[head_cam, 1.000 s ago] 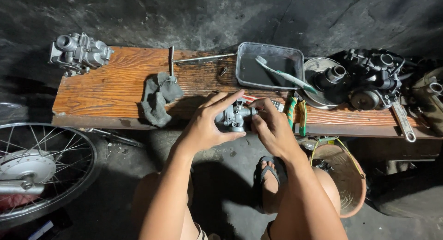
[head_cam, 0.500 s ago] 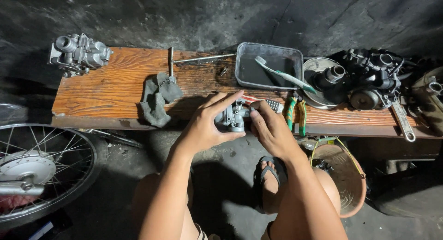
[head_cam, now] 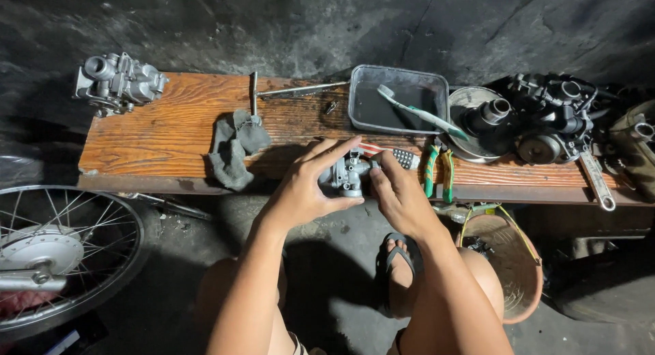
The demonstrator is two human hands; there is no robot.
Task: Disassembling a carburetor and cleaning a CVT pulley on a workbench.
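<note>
Because the small cast-metal carburetor [head_cam: 346,175], held just over the front edge of the wooden bench [head_cam: 157,133], looks dense, rigid and knobbly, left hand [head_cam: 305,188] cups its body while right hand [head_cam: 398,193] pinches its side; grip the body, not fittings.

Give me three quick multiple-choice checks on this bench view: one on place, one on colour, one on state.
1. Where does the toothbrush lie?
A. across the grey tray
B. on the floor
C. on the wheel

2. What colour are the pliers' handles?
A. blue
B. green
C. black

3. How is the small metal part held?
A. lying loose on the plank
B. in one hand only
C. between both hands

Answers: 1 A, its head rests over the tray. 2 B, the grips show green. 3 C, the left hand and right hand both grip it before the plank.
</note>
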